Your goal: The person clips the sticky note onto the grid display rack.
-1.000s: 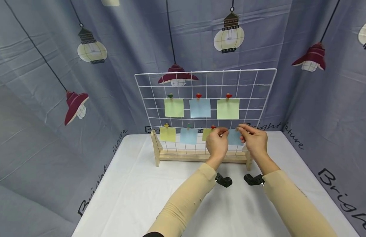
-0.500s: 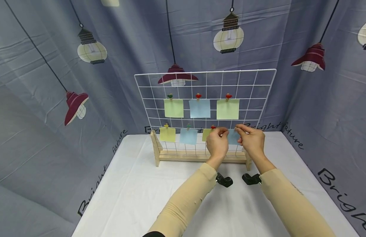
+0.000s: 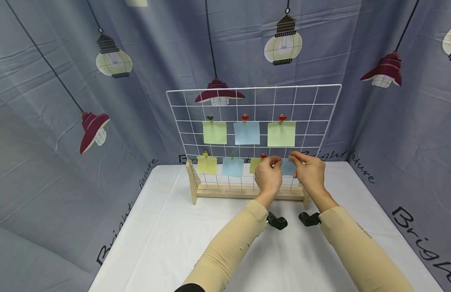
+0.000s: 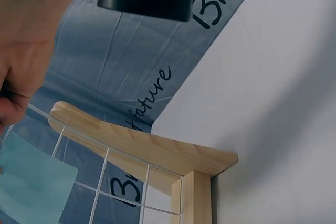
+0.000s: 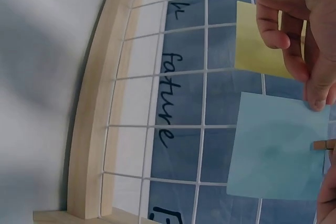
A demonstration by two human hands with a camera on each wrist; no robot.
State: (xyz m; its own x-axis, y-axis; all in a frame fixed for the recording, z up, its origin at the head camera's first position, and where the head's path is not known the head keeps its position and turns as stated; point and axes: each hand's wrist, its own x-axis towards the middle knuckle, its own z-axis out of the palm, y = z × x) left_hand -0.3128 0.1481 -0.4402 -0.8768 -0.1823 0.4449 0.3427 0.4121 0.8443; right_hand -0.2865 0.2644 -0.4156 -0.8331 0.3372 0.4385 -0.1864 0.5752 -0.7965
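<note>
A blue paper note (image 3: pixel 288 167) lies against the right end of the grid's lower row. My left hand (image 3: pixel 268 176) pinches its upper edge between thumb and finger, also plain in the right wrist view, where that hand (image 5: pixel 299 30) is over the note (image 5: pixel 278 145). On the note's other side, my right hand (image 3: pixel 311 173) holds a small wooden clothespin (image 5: pixel 323 145) at the same edge. Most of the right hand is cut off in its own wrist view; the left wrist view shows it (image 4: pixel 23 72) beside the blue note (image 4: pixel 37 179).
A white wire grid (image 3: pixel 254 97) stands in a wooden base (image 3: pixel 243 192) on a white table (image 3: pixel 167 243). Notes hang from heart-topped clothespins: a green one (image 3: pixel 215 133), a blue one (image 3: pixel 246 133), and several others. A patterned curtain (image 3: pixel 145 121) surrounds the table.
My right hand has moved slightly left, bringing its fingertips and the clothespin in over the blue note's top edge. My left hand has stayed almost still.
</note>
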